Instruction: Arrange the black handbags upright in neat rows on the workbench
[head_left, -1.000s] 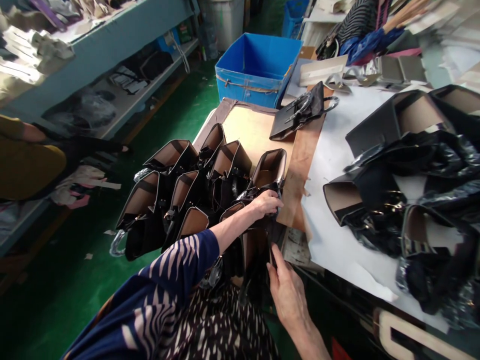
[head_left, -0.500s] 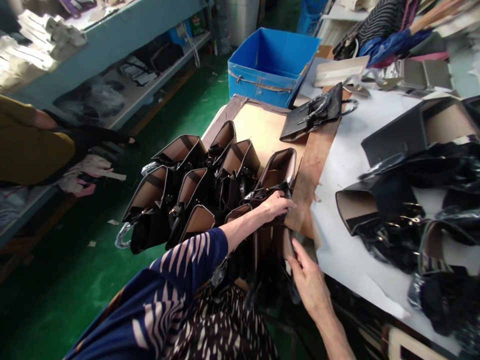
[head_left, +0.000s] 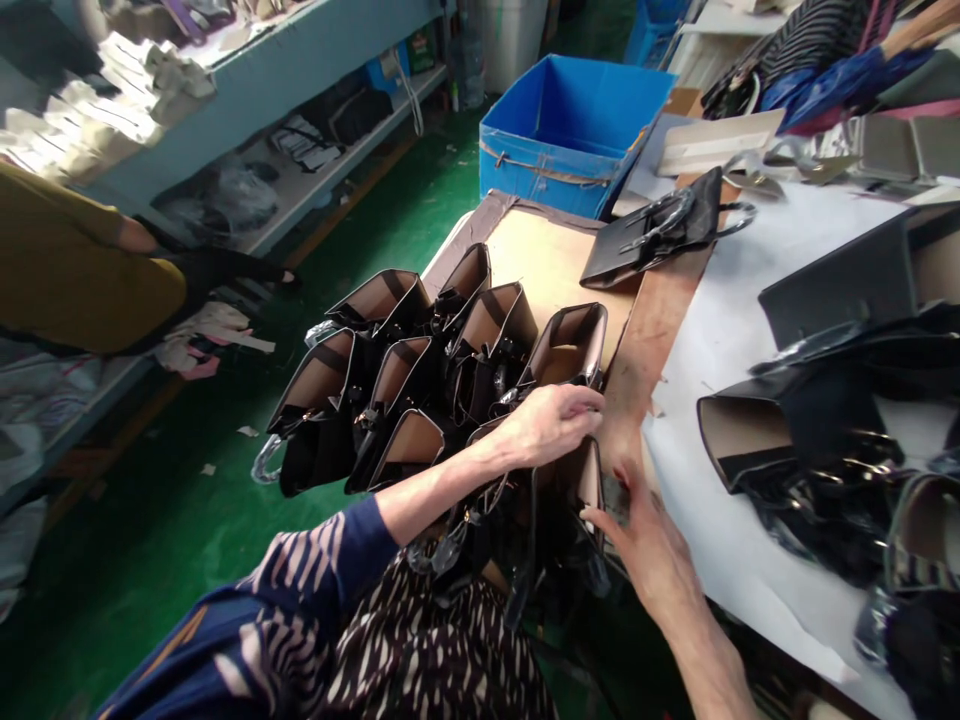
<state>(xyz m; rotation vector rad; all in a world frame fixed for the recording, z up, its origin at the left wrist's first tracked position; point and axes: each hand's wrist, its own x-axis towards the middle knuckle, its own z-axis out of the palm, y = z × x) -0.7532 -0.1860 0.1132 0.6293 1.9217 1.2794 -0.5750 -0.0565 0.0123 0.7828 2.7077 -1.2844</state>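
Beside the worktable, left hand grips a black handbag from above; right hand, fingers extended, touches its side.

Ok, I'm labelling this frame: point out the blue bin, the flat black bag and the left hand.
blue bin (head_left: 551, 165), head view, front wall.
flat black bag (head_left: 637, 245), head view, side panel.
left hand (head_left: 551, 425), head view, back of hand.

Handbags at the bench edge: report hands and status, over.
Left hand gripping the nearest black handbag. Right hand open, touching its side. Upright handbags crowd the left; table edge at right.
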